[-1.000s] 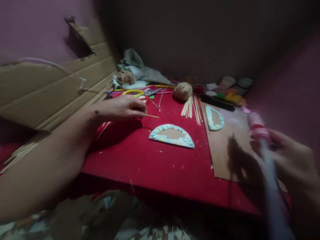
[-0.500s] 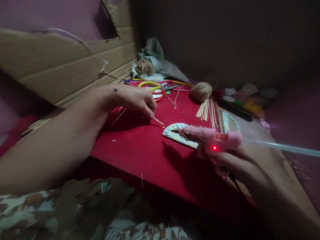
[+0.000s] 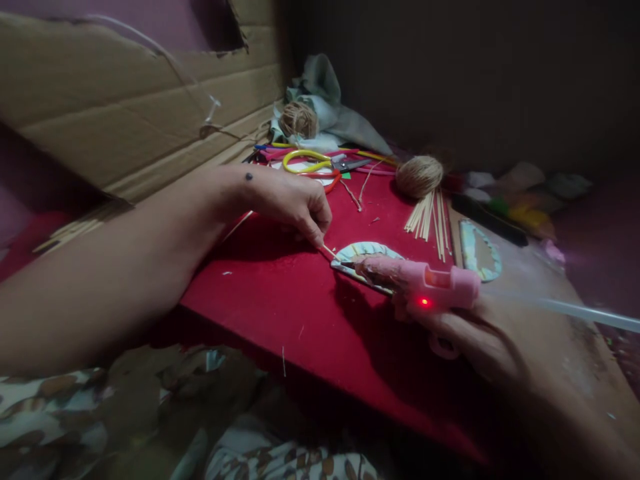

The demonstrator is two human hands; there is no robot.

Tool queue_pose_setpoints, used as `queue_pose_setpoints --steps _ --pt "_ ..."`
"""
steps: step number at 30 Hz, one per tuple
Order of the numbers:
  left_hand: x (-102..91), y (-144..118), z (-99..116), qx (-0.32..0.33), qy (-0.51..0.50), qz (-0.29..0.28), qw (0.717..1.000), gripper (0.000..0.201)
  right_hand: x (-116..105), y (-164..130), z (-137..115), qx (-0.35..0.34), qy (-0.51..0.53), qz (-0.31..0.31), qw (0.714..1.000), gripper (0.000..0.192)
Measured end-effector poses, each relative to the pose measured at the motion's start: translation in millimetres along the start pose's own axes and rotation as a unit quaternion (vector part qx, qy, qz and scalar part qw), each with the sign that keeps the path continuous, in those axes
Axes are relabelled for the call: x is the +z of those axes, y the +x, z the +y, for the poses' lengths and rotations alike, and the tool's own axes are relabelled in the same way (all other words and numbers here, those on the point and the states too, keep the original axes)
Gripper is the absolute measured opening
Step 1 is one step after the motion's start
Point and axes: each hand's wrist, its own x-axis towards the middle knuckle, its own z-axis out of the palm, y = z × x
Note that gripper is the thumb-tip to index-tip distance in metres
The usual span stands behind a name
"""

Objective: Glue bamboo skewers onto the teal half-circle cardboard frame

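Dim corner, red felt tabletop (image 3: 280,313) against a dark wall. Left hand (image 3: 295,200) low over the felt, fingertips pinched shut on a thin wooden stick (image 3: 329,251), its far end just touching the left tip of the half-moon cardboard frame (image 3: 367,252). Right hand (image 3: 480,333) wrapped around a pink glue gun (image 3: 425,283), red lamp lit, nozzle aimed at that same left tip of the frame, a clear glue stick (image 3: 575,311) trailing out the back. Frame flat on the felt, wrapped in pale patterned paper, partly hidden behind the gun. Right of the frame, a second half-moon frame (image 3: 477,250) on a brown board (image 3: 550,333). Beyond the frame, a fan of loose wooden sticks (image 3: 427,217) below a ball of twine (image 3: 419,175). Further back from the frame, scissors with yellow and red handles (image 3: 313,167), coloured strips beside them, another twine ball (image 3: 299,120) on a grey cloth (image 3: 330,113). Left of the frame, past the forearm, torn corrugated cardboard (image 3: 125,120) leaning on the wall. Blurred coloured items far right of the frame, too dim to identify.
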Motion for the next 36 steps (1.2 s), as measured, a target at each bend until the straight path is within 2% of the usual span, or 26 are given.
queue_pose_setpoints --steps 3,10,14,18,24,31,36 --pt "1.5 0.7 0.0 0.011 0.023 0.003 1.000 0.020 1.8 -0.6 4.0 0.055 0.054 -0.056 0.995 0.028" --pt "3.4 -0.2 6.0 0.009 0.029 0.001 1.000 0.018 5.2 0.8 12.3 0.088 0.145 -0.060 0.984 0.024" --pt "2.8 -0.3 7.8 0.004 0.030 0.004 1.000 0.018 3.2 0.8 10.3 0.070 0.129 -0.060 0.987 0.028" --pt "-0.2 -2.9 5.4 0.009 0.046 0.000 0.999 0.018 -0.4 -0.4 6.9 0.096 0.100 -0.043 0.989 0.029" --pt "-0.6 -3.3 3.3 -0.006 0.045 0.010 0.999 0.023 -1.7 1.6 8.6 0.081 0.145 -0.097 0.981 0.032" --pt "4.9 2.7 4.2 -0.007 0.019 -0.005 1.000 0.021 1.2 2.6 6.8 0.059 0.115 -0.098 0.987 0.033" --pt "3.1 -0.5 7.1 -0.010 0.047 0.046 0.998 0.019 3.0 0.9 8.2 0.052 0.085 -0.085 0.991 0.033"
